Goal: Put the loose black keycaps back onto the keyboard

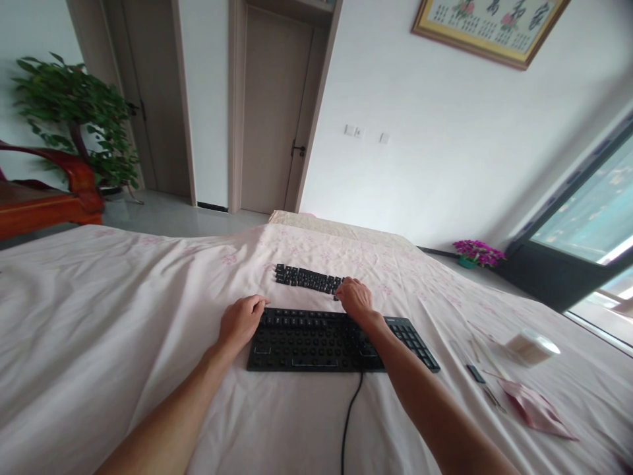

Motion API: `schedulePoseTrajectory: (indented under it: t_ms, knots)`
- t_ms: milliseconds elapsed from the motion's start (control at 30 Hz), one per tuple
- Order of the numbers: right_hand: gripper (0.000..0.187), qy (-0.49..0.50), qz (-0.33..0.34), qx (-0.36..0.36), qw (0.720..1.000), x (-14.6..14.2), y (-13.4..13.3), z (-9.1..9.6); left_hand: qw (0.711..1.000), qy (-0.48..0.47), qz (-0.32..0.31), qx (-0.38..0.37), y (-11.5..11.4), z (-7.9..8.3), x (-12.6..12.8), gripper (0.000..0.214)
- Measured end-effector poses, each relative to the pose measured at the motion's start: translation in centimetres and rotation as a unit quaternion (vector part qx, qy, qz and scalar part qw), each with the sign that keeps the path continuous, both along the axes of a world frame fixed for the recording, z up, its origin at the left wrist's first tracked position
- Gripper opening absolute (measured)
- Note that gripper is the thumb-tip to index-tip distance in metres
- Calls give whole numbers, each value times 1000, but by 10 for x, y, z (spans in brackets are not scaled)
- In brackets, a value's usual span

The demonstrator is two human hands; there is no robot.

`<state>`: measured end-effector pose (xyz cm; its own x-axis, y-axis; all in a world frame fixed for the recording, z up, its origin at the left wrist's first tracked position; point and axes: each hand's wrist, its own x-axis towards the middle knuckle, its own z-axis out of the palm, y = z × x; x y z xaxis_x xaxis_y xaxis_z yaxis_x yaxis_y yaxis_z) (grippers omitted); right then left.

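Nearest us, the black cable point(349, 422) trails off the near edge of the keyboard point(316, 340) toward the camera, loose on the bed sheet point(123, 316). The keyboard lies flat mid-bed, many keys stripped, bare sockets showing. We read that as why the keycaps point(306, 278) sit in neat rows just beyond it: laid out in order, within reach.

Left hand point(241, 320) rests at the keyboard's far-left corner, fingers curled loosely together, touching the edge; it seems to steady the board, nothing clearly pinched.

Right hand point(355, 297) sits between the keyboard and the right end of the keycap rows, fingers bent down onto them. We cannot tell if its grip is clamped on a cap.

Right of the keyboard, well apart: small tools point(477, 373), a pink cloth point(537, 409), a white round container point(531, 346). Far: doors, a plant, pink flowers by the window.
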<state>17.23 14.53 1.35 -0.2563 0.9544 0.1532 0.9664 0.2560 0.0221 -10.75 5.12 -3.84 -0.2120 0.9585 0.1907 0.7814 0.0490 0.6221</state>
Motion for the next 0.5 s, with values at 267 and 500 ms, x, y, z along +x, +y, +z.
schedulePoseTrajectory:
  t_ms: [267, 500]
  knots:
    - [20, 32, 14, -74, 997, -9, 1, -1, 1000, 2, -3, 9, -1, 0, 0, 32]
    - [20, 35, 36, -88, 995, -12, 2, -2, 1000, -4, -2, -1, -1, 3, 0, 33]
